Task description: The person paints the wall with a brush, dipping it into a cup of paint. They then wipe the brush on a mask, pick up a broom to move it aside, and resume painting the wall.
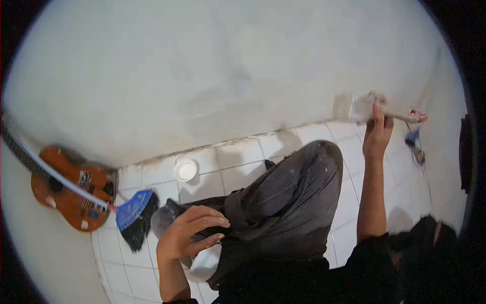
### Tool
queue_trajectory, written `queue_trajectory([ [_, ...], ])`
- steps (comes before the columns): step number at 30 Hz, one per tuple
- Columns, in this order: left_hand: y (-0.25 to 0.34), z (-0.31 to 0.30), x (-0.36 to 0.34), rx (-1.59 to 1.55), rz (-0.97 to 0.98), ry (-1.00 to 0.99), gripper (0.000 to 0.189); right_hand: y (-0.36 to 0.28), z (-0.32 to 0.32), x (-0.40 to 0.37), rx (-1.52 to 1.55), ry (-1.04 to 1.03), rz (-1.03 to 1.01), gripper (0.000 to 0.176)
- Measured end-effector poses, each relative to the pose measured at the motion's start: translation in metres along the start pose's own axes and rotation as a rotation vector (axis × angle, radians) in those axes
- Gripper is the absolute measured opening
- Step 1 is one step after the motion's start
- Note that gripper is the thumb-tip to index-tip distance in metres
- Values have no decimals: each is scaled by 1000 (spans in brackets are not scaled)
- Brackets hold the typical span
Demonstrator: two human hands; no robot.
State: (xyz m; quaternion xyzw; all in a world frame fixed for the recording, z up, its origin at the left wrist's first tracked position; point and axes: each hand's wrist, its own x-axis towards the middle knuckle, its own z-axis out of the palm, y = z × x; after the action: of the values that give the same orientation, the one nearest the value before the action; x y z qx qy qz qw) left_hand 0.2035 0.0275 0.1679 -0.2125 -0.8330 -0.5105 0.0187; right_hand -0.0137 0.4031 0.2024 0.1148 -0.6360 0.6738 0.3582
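My right hand [378, 133] grips a wide paintbrush [365, 106], with its thumb on the paint-smeared ferrule. The pale bristles point left, close to the wall, and the handle runs off to the right. Over my bent leg rests my left hand [195, 230], its fingers loosely stretched and holding nothing. Just below those fingers shows a smooth white rounded thing [206, 263], partly hidden by the hand. A small white tub [186, 170] stands on the tiles near the foot of the wall, beyond my left hand.
A pale wall [228, 66] with grey smudges rises in front of me. To the left, a blue broom [134, 215] leans across an orange-brown guitar [71, 190]. White tiles [136, 278] cover the floor. Small blue items [414, 142] lie by the right wall.
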Motion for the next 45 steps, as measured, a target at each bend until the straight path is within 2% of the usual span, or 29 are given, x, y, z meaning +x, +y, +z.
queue_trajectory([
  [2,-23,-9,-21,-59,-48,45,31,30,36,-13,44,-95,47,36],
  [3,-40,-21,-34,-102,-103,60,26,45,58,-21,1,-226,95,35],
  [5,-65,-49,-50,-126,-92,262,14,69,110,-31,-32,-435,144,34],
  [7,-97,-67,-51,-397,-95,687,17,80,172,-58,-66,-533,137,34],
  [9,-132,-91,-29,-605,4,1077,21,97,219,-84,-163,-700,37,35],
  [11,-182,-114,-25,-814,71,1213,27,99,255,-121,-169,-829,-12,35],
  [12,-206,-115,-24,-823,64,1236,27,93,267,-138,-173,-854,-11,35],
  [14,-260,-112,-20,-1276,101,1461,23,86,290,-166,-300,-1038,-31,34],
  [15,-288,-110,-23,-1297,92,1481,23,86,299,-176,-317,-1063,-29,34],
  [17,-318,-100,-22,-1419,-82,1584,23,91,312,-189,-302,-1139,-113,34],
  [18,-321,-100,-21,-1292,-205,1640,26,97,318,-191,-364,-1175,-149,35],
  [19,-327,-98,-23,-1314,-218,1669,26,101,320,-196,-376,-1211,-148,35],
  [21,-333,-104,-26,-1382,-3,1470,25,104,324,-203,-378,-1206,-56,30],
  [23,-328,-107,-23,-1435,-62,1515,22,116,330,-216,-359,-1225,-97,27],
  [25,-326,-103,-21,-1231,-226,1439,20,127,330,-225,-319,-1187,-160,25],
  [26,-323,-102,-21,-1187,-248,1407,20,129,330,-230,-317,-1221,-172,25],
  [27,-322,-101,-21,-1200,-244,1436,20,129,329,-233,-336,-1222,-72,25],
  [28,-322,-100,-20,-1168,-263,1382,20,129,327,-235,-359,-1215,32,25],
  [29,-323,-100,-20,-1133,-276,1323,20,129,327,-238,-365,-1234,23,25],
  [31,-324,-101,-19,-1108,-298,1328,19,128,330,-243,-342,-1253,-72,25],
  [33,-322,-102,-18,-1064,-377,1327,15,128,332,-245,-380,-1289,-46,24],
  [36,-322,-100,-19,-1073,-347,1331,13,139,329,-251,-365,-1264,-69,24],
  [38,-323,-99,-20,-1070,-356,1339,14,145,330,-251,-291,-1272,-264,28],
  [39,-323,-100,-19,-1060,-365,1340,14,144,329,-251,-294,-1273,-268,28],
  [41,-324,-100,-19,-1053,-374,1339,15,138,329,-252,-403,-1289,-138,24],
  [45,-322,-100,-18,-1063,-399,1347,17,143,325,-252,-399,-1283,-231,27],
])
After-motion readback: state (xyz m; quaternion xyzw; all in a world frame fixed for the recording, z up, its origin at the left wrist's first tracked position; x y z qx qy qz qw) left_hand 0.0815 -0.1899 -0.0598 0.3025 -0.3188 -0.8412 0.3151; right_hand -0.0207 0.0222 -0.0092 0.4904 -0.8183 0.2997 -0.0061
